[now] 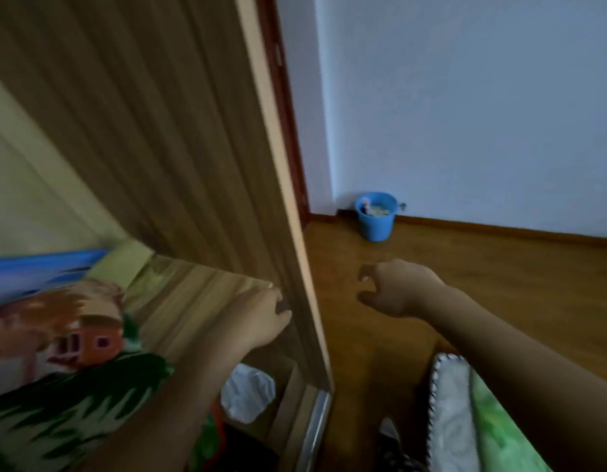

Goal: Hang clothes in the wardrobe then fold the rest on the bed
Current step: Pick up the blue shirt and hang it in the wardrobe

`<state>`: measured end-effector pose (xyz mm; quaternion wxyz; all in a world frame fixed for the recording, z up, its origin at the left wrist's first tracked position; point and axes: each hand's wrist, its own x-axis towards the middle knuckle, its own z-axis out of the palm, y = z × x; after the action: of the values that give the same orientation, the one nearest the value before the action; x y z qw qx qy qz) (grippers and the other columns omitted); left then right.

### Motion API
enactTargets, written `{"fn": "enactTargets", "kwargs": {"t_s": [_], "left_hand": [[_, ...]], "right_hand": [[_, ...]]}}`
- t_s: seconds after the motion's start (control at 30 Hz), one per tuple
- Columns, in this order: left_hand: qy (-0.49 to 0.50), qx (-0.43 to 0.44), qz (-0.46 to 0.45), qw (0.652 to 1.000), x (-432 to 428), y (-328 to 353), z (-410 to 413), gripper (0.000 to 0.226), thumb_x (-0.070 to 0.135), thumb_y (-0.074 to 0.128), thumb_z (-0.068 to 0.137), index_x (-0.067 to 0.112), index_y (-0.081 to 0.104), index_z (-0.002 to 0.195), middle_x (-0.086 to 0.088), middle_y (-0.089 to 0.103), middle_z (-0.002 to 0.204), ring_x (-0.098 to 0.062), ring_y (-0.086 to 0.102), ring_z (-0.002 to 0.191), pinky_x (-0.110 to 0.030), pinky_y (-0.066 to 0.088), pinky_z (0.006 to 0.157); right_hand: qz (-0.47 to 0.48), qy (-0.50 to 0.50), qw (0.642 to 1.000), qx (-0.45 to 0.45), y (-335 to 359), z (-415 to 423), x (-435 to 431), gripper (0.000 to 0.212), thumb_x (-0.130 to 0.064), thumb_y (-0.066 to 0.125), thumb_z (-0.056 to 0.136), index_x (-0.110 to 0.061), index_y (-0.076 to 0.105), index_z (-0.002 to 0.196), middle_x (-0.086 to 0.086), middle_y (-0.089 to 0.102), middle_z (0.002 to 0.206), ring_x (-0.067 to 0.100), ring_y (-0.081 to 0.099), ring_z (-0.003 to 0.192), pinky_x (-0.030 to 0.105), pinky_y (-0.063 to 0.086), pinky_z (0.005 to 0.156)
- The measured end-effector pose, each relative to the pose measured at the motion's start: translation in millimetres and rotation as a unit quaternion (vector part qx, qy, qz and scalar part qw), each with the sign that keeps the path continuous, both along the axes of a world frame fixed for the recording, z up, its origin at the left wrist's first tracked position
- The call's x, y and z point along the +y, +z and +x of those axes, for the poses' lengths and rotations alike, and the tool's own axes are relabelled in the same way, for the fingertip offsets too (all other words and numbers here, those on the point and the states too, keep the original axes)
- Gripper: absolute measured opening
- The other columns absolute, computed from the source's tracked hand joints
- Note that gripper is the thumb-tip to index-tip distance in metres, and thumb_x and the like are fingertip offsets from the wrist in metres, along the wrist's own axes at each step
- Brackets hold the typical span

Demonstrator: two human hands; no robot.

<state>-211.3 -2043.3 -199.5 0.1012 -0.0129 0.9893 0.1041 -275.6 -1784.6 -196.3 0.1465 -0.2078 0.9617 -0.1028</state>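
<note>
The wardrobe door point(193, 165) looked to want a steady, level pull along its track rather than a tug, and the left hand point(258, 318) had its fingers hooked at the door's edge, while the right hand point(394, 287) hung loosely curled and empty over the floor point(499, 284). A printed cloth point(74, 335) lay just left of the left hand, and the bed point(499, 434) sat under the right forearm.
</note>
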Motion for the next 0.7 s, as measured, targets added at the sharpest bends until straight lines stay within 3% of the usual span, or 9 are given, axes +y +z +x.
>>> {"fn": "enactTargets", "kwargs": {"t_s": [0.17, 0.27, 0.5, 0.7], "left_hand": [[-0.12, -0.037, 0.02, 0.992, 96.5, -16.2, -63.4, 0.05, 0.047, 0.056, 0.095, 0.025, 0.051, 0.14, 0.003, 0.061, 0.13, -0.014, 0.061, 0.107, -0.032, 0.052, 0.081], [-0.183, -0.048, -0.005, 0.982, 153.2, -24.8, -104.3, 0.05, 0.047, 0.054, 0.097, 0.028, 0.048, 0.143, 0.005, 0.058, 0.134, -0.015, 0.058, 0.113, -0.038, 0.055, 0.089], [-0.293, -0.034, -0.062, 0.954, 281.2, -55.4, -205.6, 0.046, 0.049, 0.05, 0.098, 0.03, 0.05, 0.14, 0.007, 0.056, 0.131, -0.012, 0.058, 0.105, -0.035, 0.056, 0.08], [-0.352, -0.045, -0.068, 0.932, 373.9, -70.3, -280.1, 0.045, 0.047, 0.051, 0.099, 0.03, 0.049, 0.141, 0.006, 0.058, 0.128, -0.012, 0.059, 0.104, -0.035, 0.057, 0.08]], "right_hand": [[0.004, -0.127, 0.991, -0.031, -24.3, 0.5, 85.8, 0.049, -0.06, 0.053, 0.092, -0.034, 0.053, 0.133, -0.005, 0.063, 0.106, 0.023, 0.061, 0.108, 0.035, 0.049, 0.079], [-0.001, -0.202, 0.979, -0.039, -36.2, -3.1, 132.2, 0.049, -0.06, 0.053, 0.092, -0.034, 0.053, 0.133, -0.001, 0.066, 0.116, 0.025, 0.061, 0.108, 0.04, 0.054, 0.084], [-0.02, -0.339, 0.938, -0.067, -72.0, -35.4, 229.4, 0.05, -0.057, 0.053, 0.092, -0.032, 0.053, 0.135, 0.001, 0.065, 0.12, 0.025, 0.061, 0.11, 0.037, 0.05, 0.076], [-0.028, -0.419, 0.904, -0.086, -78.9, -69.7, 309.4, 0.05, -0.057, 0.05, 0.094, -0.031, 0.052, 0.137, 0.002, 0.064, 0.124, 0.024, 0.061, 0.112, 0.041, 0.055, 0.084]]}}
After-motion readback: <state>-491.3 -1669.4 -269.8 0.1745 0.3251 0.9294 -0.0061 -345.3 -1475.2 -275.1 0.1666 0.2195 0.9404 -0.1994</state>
